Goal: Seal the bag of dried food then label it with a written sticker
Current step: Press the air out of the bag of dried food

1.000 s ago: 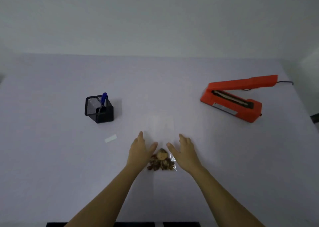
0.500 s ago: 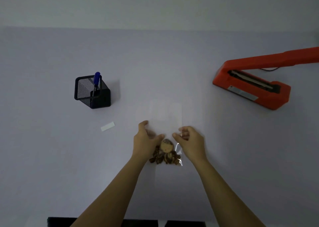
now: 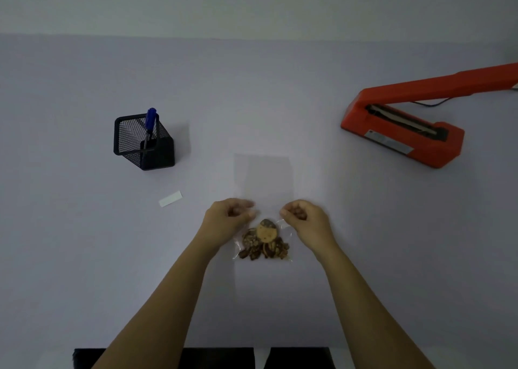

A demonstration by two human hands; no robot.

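Note:
A clear plastic bag [image 3: 263,178] lies flat on the white table, its open end pointing away from me. Brown dried food [image 3: 265,241] is bunched at its near end. My left hand [image 3: 227,217] pinches the bag's left edge just above the food. My right hand [image 3: 307,218] pinches the right edge at the same height. A small white sticker [image 3: 170,198] lies on the table to the left. A blue pen [image 3: 150,124] stands in a black mesh holder [image 3: 143,143] at the far left. The orange heat sealer [image 3: 406,124] sits at the far right with its arm raised.
The table [image 3: 84,256] runs back to a pale wall. A dark cord [image 3: 431,103] trails behind the sealer. Dark shapes [image 3: 218,359] show at the near edge below my arms.
Both hands went from lying open beside the food to curled, pinching the bag's side edges. The view has also shifted a little between frames.

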